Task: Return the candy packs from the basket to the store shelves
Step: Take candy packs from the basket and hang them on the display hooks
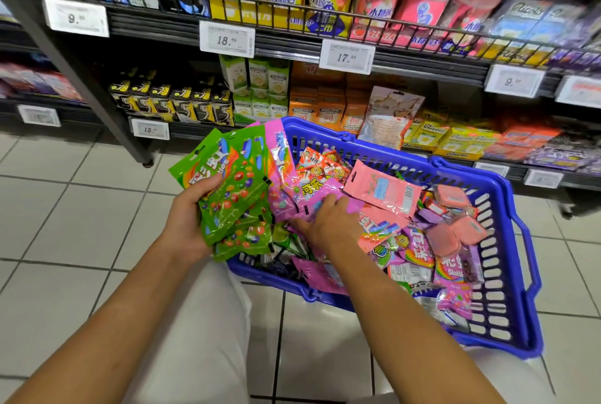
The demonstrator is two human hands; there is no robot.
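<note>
A blue plastic basket rests on my lap, full of mixed candy packs. My left hand grips a fanned stack of green candy packs over the basket's left rim, with pink ones behind them. My right hand reaches into the basket and its fingers curl on a pink-purple candy pack. A pale pink pack, small pink tins and purple Skittles packs lie further right in the basket.
Store shelves stand just beyond the basket, with gum boxes, yellow and pink tubs and white price tags. A black shelf post slants down at the left. White floor tiles lie to the left.
</note>
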